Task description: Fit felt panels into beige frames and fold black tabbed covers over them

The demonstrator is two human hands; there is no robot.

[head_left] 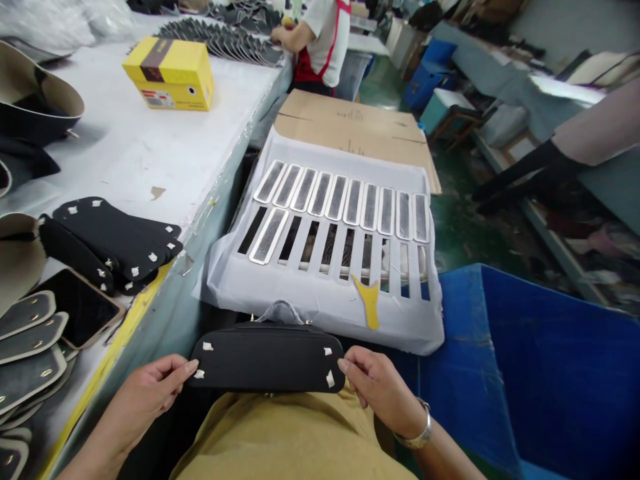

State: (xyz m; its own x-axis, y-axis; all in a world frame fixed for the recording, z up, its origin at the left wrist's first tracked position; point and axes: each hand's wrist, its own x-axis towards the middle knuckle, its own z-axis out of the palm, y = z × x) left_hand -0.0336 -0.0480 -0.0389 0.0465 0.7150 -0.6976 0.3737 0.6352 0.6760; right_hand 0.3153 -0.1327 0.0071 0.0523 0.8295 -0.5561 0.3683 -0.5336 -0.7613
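Note:
I hold a flat black oval panel (267,362) with small white tabs at its corners, level above my lap. My left hand (150,393) pinches its left end and my right hand (377,387) grips its right end, fingers closed on the edges. Just beyond the panel lies a white-covered board (325,303) with two rows of narrow slots. The far row holds several silver-framed strips (345,200); the near row has one strip (269,235) and otherwise open slots. A yellow tool (369,301) rests on the board's near edge.
On the white table (150,147) to my left lie a stack of black tabbed panels (113,237), grey pieces (30,333), a phone (80,307) and a yellow box (170,72). A blue bin (540,373) stands at right. Another person (320,40) works at the far end. Cardboard (350,123) lies behind the board.

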